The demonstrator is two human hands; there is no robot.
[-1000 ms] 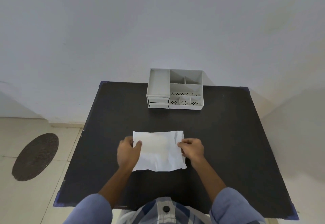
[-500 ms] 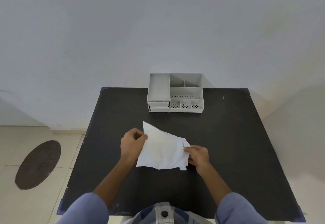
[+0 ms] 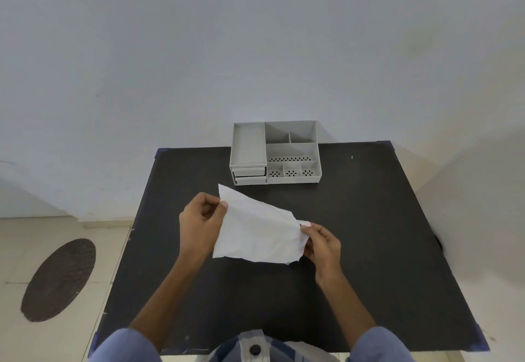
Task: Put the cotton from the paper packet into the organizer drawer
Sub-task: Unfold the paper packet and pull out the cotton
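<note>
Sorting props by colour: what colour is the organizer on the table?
Light grey all over, seen best in the head view: organizer at the table's far edge.

Packet [image 3: 255,233] before organizer [image 3: 275,154] (on table [image 3: 369,233])

From my remote station I count one black table [image 3: 369,248], set against one pale wall [image 3: 255,34]. On the table stands one grey organizer [image 3: 292,181]. Its open top shows seven compartments: one long tray on its left side, two at the back, one wide one in the middle and three small ones with pierced floors along the front. Two drawers [image 3: 250,176] sit stacked beneath the long tray, both closed. I count one white paper packet [image 3: 255,233] and two hands on it, one left hand [image 3: 200,221] and one right hand [image 3: 322,246]. One dark oval mat [image 3: 58,279] lies on the floor.
</note>
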